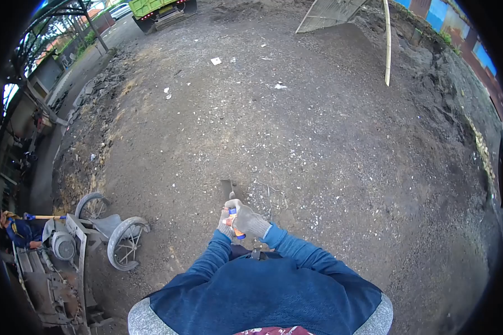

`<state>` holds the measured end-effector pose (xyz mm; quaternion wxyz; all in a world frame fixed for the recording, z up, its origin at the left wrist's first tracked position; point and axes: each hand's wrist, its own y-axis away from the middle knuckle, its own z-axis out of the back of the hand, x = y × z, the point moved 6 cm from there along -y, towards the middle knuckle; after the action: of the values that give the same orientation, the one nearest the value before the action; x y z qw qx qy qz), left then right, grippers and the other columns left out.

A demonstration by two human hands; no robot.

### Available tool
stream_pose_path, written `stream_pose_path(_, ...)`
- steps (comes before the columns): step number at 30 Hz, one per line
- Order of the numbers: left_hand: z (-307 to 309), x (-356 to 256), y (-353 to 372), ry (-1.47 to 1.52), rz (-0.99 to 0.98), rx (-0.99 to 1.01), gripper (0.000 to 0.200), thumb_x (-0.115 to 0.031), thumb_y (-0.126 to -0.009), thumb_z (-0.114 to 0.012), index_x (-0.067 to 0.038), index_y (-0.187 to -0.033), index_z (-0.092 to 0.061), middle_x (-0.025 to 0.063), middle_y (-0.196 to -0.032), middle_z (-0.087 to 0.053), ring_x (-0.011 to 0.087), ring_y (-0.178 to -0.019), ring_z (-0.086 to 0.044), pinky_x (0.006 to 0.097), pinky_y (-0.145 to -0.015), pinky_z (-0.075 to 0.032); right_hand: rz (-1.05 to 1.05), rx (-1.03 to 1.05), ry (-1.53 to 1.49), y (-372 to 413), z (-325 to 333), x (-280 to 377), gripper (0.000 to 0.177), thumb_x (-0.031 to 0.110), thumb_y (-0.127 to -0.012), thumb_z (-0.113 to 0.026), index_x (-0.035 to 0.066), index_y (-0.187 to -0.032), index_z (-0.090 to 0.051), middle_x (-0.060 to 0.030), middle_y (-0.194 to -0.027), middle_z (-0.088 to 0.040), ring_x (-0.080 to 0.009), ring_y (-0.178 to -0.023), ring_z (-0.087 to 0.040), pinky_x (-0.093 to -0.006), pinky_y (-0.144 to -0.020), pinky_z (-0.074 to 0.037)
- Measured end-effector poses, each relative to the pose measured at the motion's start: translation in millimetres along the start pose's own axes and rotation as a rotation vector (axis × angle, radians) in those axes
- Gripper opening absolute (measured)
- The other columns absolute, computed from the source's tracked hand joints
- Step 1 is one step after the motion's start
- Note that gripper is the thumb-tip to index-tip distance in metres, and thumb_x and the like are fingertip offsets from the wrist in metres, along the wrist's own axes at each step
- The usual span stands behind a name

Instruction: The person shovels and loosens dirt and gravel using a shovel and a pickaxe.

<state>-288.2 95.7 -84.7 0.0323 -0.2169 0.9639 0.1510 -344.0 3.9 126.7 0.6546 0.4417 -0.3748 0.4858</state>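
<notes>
I stand on dark gravel ground, looking down at my own blue sleeves. Both my hands wear grey knit gloves and meet in front of my chest. My right hand (250,219) wraps over the top of an orange and blue tool handle (235,223). My left hand (226,224) grips the same handle from the left side, just under the right. The tool's dark flat metal blade (226,188) points away from me toward the ground; whether it touches the soil I cannot tell.
A two-wheeled cart with a motor (103,234) stands at lower left, with a crouching person in blue (18,230) beside it. A green truck (159,10) is parked far ahead. A bamboo pole (387,42) leans at upper right near a mesh frame (330,12).
</notes>
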Motion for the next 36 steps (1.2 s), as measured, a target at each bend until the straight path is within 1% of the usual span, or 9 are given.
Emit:
stream_pose_path(6,9,18,-78,-0.861,-0.031,-0.307,0.043,-0.042,-0.094,-0.034,-0.009,-0.109,-0.057,0.0146,-0.102,-0.066,0.0309,-0.085,-0.066,0.0465,-0.078,-0.055,-0.051,0.022,0.002,3,74,-65,0.060,0.032,-0.081,-0.073,0.008,-0.128,-0.045,-0.0221,-0.113,-0.062,-0.0386,-0.107,-0.060,-0.0441,-0.088,-0.048)
stream_pose_path(14,49,24,-187,-0.681,-0.002,-0.488,0.062,-0.060,-0.091,-0.046,-0.006,-0.119,-0.058,0.0089,-0.105,-0.065,0.0241,-0.099,-0.062,0.0396,-0.090,-0.050,-0.039,0.058,-0.007,-40,176,-109,0.062,0.033,-0.082,-0.072,0.004,-0.128,-0.044,-0.0206,-0.111,-0.061,-0.0324,-0.104,-0.061,-0.0411,-0.087,-0.048)
stream_pose_path(16,34,33,-231,-1.070,0.068,-0.313,0.050,-0.048,-0.092,-0.038,-0.007,-0.114,-0.057,0.0135,-0.104,-0.066,0.0298,-0.092,-0.064,0.0437,-0.084,-0.053,-0.062,0.083,-0.010,-62,215,-125,0.063,0.036,-0.083,-0.071,0.004,-0.130,-0.044,-0.0207,-0.114,-0.061,-0.0325,-0.107,-0.061,-0.0409,-0.089,-0.048)
stream_pose_path(21,16,76,-344,-0.351,0.223,-0.717,0.036,-0.038,-0.088,-0.043,-0.010,-0.096,-0.065,0.0094,-0.088,-0.069,0.0259,-0.081,-0.066,0.0422,-0.072,-0.052,-0.025,0.091,-0.017,-124,352,-203,0.058,0.044,-0.091,-0.060,0.004,-0.132,-0.050,-0.0181,-0.121,-0.062,-0.0288,-0.114,-0.058,-0.0383,-0.094,-0.046)
stream_pose_path(24,-17,95,-398,-0.335,0.246,-0.767,0.036,-0.038,-0.087,-0.043,-0.010,-0.095,-0.065,0.0095,-0.088,-0.069,0.0261,-0.081,-0.066,0.0422,-0.071,-0.052,-0.517,-0.104,-0.379,-115,464,-327,0.046,0.036,-0.093,-0.061,0.003,-0.124,-0.056,-0.0129,-0.098,-0.068,-0.0234,-0.084,-0.067,-0.0348,-0.072,-0.053)
stream_pose_path(27,-49,102,-457,-0.407,0.249,-0.790,0.036,-0.038,-0.087,-0.044,-0.011,-0.094,-0.065,0.0097,-0.087,-0.069,0.0263,-0.080,-0.066,0.0423,-0.071,-0.052,-0.767,-0.477,0.427,-41,596,-440,0.026,0.031,-0.083,-0.064,0.007,-0.084,-0.074,-0.0154,-0.086,-0.071,-0.0310,-0.084,-0.069,-0.0414,-0.074,-0.053)
stream_pose_path(28,-58,103,-474,-0.431,0.253,-0.797,0.036,-0.038,-0.087,-0.044,-0.011,-0.094,-0.065,0.0097,-0.087,-0.069,0.0263,-0.080,-0.066,0.0423,-0.071,-0.052,-0.665,-0.135,1.039,-25,610,-508,0.026,0.032,-0.083,-0.059,0.010,-0.083,-0.074,-0.0130,-0.086,-0.072,-0.0285,-0.087,-0.070,-0.0416,-0.073,-0.055)
stream_pose_path(33,-102,112,-579,-0.570,0.260,-0.807,0.035,-0.039,-0.087,-0.044,-0.011,-0.093,-0.065,0.0100,-0.086,-0.069,0.0267,-0.080,-0.066,0.0424,-0.070,-0.051,-1.075,0.395,0.919,107,692,-567,0.035,0.031,-0.093,-0.048,0.015,-0.118,-0.067,-0.0086,-0.128,-0.061,-0.0268,-0.115,-0.061,-0.0425,-0.093,-0.049)
stream_pose_path(36,-121,123,-640,-0.665,0.259,-0.832,0.035,-0.039,-0.087,-0.044,-0.011,-0.092,-0.065,0.0101,-0.085,-0.069,0.0269,-0.079,-0.066,0.0424,-0.069,-0.051,-1.214,0.332,0.750,117,734,-604,0.032,0.031,-0.091,-0.049,0.016,-0.112,-0.069,-0.0086,-0.121,-0.063,-0.0265,-0.109,-0.063,-0.0423,-0.090,-0.050)
